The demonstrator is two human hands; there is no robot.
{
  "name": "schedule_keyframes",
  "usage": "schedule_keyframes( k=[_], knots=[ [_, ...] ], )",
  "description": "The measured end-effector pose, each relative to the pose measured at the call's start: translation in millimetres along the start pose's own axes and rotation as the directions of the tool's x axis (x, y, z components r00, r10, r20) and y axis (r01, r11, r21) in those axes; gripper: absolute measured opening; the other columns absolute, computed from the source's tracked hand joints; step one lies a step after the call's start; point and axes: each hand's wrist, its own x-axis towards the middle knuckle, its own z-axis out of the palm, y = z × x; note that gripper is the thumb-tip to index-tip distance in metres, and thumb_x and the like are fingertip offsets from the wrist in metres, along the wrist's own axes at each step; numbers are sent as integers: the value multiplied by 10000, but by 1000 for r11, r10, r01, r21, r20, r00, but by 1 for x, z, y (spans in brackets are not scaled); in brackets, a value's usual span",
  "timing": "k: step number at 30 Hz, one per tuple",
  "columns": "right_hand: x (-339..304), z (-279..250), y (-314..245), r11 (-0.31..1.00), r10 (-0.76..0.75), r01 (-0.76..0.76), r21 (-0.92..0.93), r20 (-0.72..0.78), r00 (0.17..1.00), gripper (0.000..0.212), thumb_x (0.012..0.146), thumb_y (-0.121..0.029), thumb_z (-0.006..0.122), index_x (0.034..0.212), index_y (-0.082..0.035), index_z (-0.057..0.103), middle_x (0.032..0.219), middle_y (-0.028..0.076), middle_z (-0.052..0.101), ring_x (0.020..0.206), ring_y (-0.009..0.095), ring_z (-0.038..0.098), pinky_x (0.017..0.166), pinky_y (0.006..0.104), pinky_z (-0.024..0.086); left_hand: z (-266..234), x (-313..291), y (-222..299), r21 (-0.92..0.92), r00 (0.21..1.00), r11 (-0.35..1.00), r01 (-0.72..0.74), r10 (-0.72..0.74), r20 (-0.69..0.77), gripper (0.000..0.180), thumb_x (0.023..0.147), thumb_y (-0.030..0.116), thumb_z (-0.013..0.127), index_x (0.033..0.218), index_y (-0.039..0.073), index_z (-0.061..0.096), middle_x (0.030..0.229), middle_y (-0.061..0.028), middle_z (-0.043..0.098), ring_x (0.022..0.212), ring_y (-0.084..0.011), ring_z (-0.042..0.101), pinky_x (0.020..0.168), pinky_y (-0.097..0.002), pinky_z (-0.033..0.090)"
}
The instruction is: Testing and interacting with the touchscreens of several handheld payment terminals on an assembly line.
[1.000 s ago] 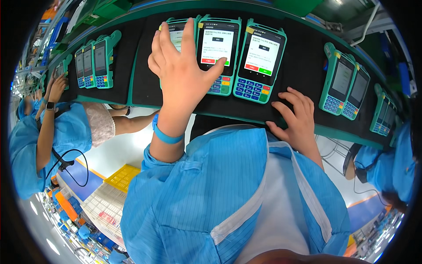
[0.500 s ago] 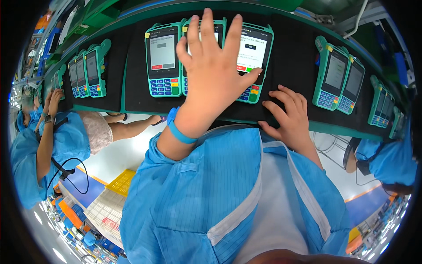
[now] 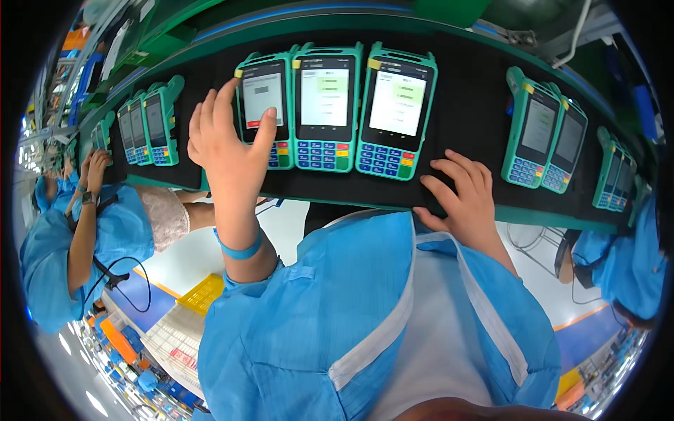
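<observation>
Three green card payment terminals with lit screens and blue keypads lie side by side in front of me: a left terminal (image 3: 265,77), a middle terminal (image 3: 324,105) and a right terminal (image 3: 394,105). My left hand (image 3: 228,140), with a blue band at the wrist, is over the left terminal's left side and lower part. Its fingers are spread and hold nothing; whether the thumb touches the screen I cannot tell. Resting at the bench's near edge, right of the right terminal, my right hand (image 3: 460,189) has its fingers apart and nothing in them.
On the black bench mat (image 3: 467,91) more terminals lie to the right (image 3: 540,133) and a group of terminals (image 3: 151,123) to the left. A co-worker (image 3: 91,224) in blue stands at the left, another person (image 3: 621,259) at the right. Below is a yellow crate (image 3: 202,293).
My left hand has moved left, from the middle and right terminals to the left one. The middle and right screens now show lists with green rows. My right hand has barely moved.
</observation>
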Motion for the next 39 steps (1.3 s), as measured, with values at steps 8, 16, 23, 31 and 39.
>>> schedule_keyframes(
  k=[8,16,23,31,39],
  knots=[
    [1,2,1,1000,-8,7,-23,-51,999,479,622,-245,825,1046,-129,635,1205,84,559,1244,312,473,987,489,352,2,-14,-5,25,1000,1000,-10,10,16,551,832,367,656,1335,182,527,1348,-210,492,1310,-396,375,1055,-529,264],
    [1,0,2,1000,5,-5,-9,-16,1000,401,727,-286,780,1068,-141,625,1249,88,538,1291,307,423,1029,483,330,-9,-3,-63,157,869,894,420,-445,216,449,985,383,410,1137,14,615,1118,-200,625,1008,-391,597,818,-464,489],
    [0,-3,1,1000,1,-1,3,-37,999,422,686,-262,790,1051,-129,627,1223,89,548,1265,308,451,1006,484,343,8,-6,-73,216,925,917,336,-364,105,415,942,372,507,1069,0,642,1054,-241,618,961,-411,597,818,-461,486],
    [0,-5,5,997,-32,37,71,-70,997,408,710,-294,763,1058,-137,619,1183,85,567,1217,298,499,978,465,366,19,22,-102,-169,891,903,395,-331,311,439,963,342,499,1105,-54,621,1016,-253,655,938,-378,619,838,-390,464],
    [-10,-4,14,994,-80,93,61,-179,981,377,771,-336,710,1078,-156,585,1184,63,555,1219,260,494,989,437,359,1,30,-98,-451,864,737,503,-421,276,465,970,329,499,1138,-95,592,1064,-197,655,921,-235,590,864,-328,450]
  ],
)
